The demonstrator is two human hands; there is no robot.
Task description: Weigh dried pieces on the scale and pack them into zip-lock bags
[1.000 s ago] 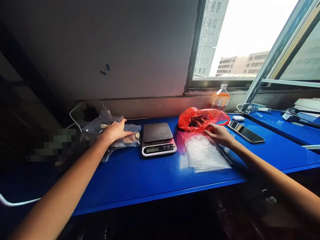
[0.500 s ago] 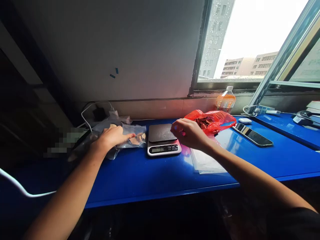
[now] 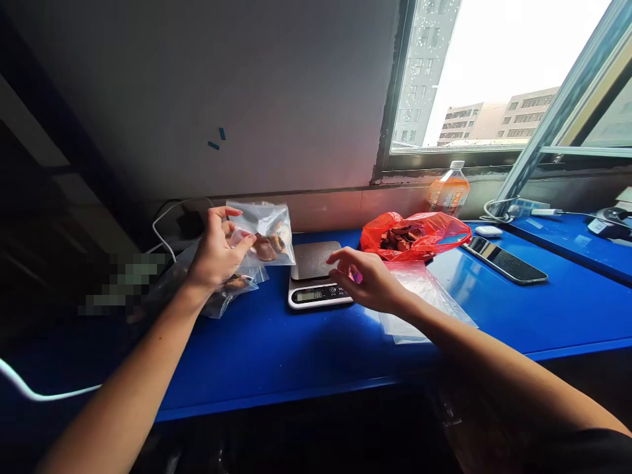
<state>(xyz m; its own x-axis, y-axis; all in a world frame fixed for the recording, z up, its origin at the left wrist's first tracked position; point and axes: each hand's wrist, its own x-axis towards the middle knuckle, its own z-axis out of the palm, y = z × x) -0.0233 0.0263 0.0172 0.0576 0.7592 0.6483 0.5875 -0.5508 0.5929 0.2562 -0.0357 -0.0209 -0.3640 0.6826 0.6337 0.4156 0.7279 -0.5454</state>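
Observation:
My left hand (image 3: 217, 247) pinches a clear plastic bag (image 3: 271, 220) between thumb and fingers, raised above the table to the left of the scale. Brown and pale dried slices show in its lower part. Beneath this hand lie other clear bags (image 3: 232, 296) with similar pieces. Over the right side of a digital kitchen scale (image 3: 311, 257) hovers my right hand (image 3: 365, 276), its fingers loosely curved and apart, with nothing visible in them. It hides part of the scale's buttons. Nothing rests on the visible part of the grey weighing plate.
Behind my right hand sits an open red plastic bag (image 3: 444, 237) of dark dried slices. Flat clear bags (image 3: 419, 316) lie under my right forearm. A phone (image 3: 508, 260), a white case (image 3: 488, 232) and an orange drink bottle (image 3: 449, 191) stand farther right on the blue table (image 3: 306, 368).
My left hand has lifted the bag of slices off the pile, revealing another filled bag beneath. My right hand has moved slightly down toward the scale's front, its fingers more parted.

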